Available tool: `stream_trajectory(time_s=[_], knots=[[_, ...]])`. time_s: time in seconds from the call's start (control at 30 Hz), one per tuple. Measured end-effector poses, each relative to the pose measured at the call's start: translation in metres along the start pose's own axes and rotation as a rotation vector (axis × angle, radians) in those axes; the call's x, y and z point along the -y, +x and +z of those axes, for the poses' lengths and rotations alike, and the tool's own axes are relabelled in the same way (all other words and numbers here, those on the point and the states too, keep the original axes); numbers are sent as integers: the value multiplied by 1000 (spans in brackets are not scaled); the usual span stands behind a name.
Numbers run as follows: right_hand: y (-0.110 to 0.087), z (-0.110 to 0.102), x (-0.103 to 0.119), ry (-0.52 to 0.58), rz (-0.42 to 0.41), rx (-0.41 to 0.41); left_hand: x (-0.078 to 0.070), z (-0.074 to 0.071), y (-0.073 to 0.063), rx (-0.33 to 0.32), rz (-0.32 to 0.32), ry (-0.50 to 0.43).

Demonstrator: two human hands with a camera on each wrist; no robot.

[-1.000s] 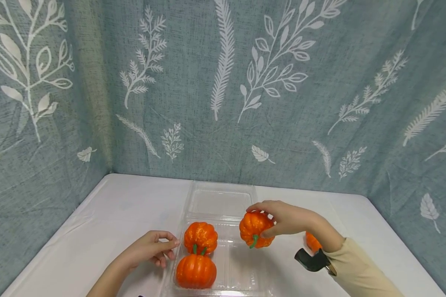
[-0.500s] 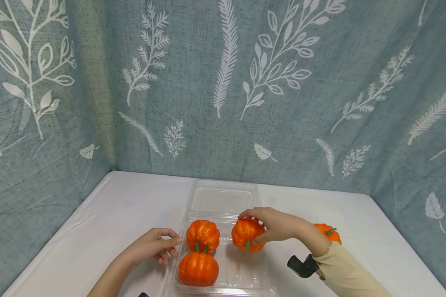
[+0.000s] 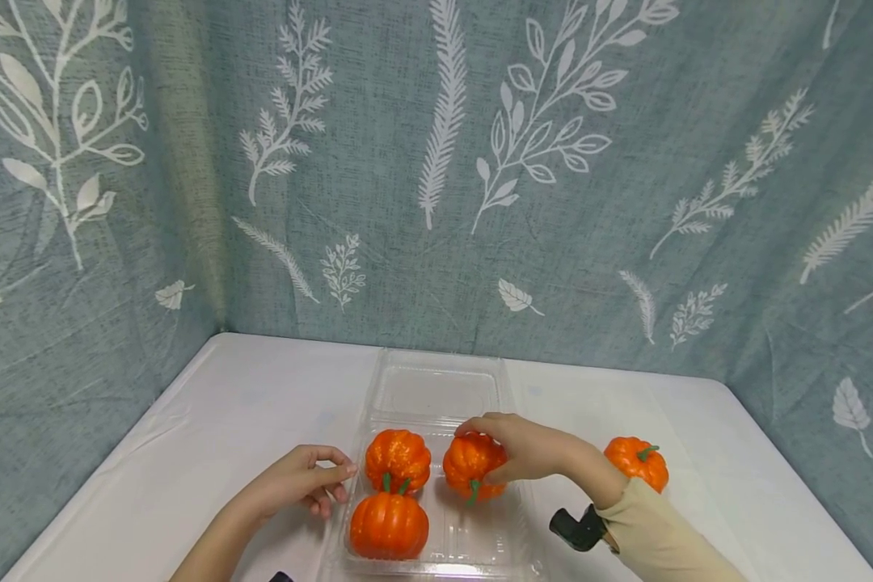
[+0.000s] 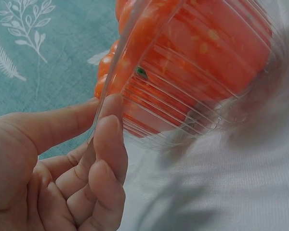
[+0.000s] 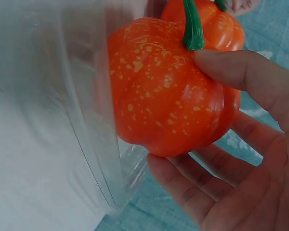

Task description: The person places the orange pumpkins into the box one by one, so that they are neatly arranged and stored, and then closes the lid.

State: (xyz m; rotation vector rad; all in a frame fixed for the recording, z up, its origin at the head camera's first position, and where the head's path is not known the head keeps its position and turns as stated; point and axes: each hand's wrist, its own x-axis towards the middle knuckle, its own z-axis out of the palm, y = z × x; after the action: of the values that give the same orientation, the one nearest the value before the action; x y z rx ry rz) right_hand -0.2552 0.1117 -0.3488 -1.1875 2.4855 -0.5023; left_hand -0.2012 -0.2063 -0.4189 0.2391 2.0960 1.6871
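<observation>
My right hand [image 3: 520, 447] grips a speckled orange toy pumpkin [image 3: 473, 465] with a green stem, fingers at its far side and thumb near the stem. The pumpkin is in the right half of a clear plastic clamshell container [image 3: 491, 546]; in the right wrist view its lower part is behind the container's wall [image 5: 94, 125]. My left hand [image 3: 291, 489] pinches the container's left rim [image 4: 113, 62] between thumb and fingers. Two more pumpkins sit in the left half, a speckled one [image 3: 398, 457] behind and a plainer one [image 3: 388, 529] in front, stems together.
The container's lid [image 3: 436, 392] lies open toward the back of the white table [image 3: 262, 388]. Another pumpkin [image 3: 636, 461] rests on the table at the right, partly behind my right forearm. A patterned blue-green curtain [image 3: 378, 162] encloses the back and sides.
My right hand has carried its pumpkin left and down into the container's right half. The pumpkin at the right has come out from behind my arm. My left hand holds still.
</observation>
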Motion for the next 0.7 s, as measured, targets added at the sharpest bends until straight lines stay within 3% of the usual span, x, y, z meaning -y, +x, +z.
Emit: stream_trajectory(time_s=[0.47, 0.7], knots=[[3, 6, 0, -22, -44, -5, -1, 0, 0, 5, 5, 3], [3, 7, 0, -20, -1, -47, -2, 1, -1, 7, 8, -2]])
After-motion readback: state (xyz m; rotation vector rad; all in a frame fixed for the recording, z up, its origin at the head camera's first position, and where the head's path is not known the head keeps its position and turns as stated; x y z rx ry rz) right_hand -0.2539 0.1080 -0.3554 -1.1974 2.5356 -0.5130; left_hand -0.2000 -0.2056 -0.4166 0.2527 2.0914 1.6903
